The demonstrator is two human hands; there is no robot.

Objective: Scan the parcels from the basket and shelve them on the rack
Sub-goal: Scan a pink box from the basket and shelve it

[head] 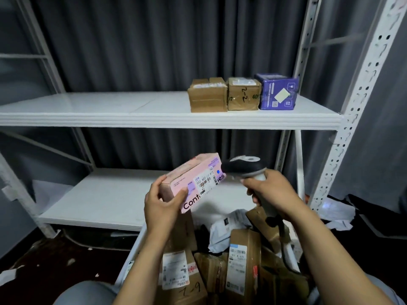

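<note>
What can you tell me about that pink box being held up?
The pink box is a long, closed carton, cardboard by its look, held tilted in mid-air above the basket. A white barcode label sits on its upper face, beside large black lettering. The left hand grips its near end; the scanner in the right hand points at its far end.

Dim, soft overall light; wide-angle bending at edges, slight blur.

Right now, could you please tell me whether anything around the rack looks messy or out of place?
Yes: torn paper scraps litter the floor left of the basket, and crumpled white wrapping lies by the rack's right post. The three parcels on the upper shelf stand in a tidy row.
</note>
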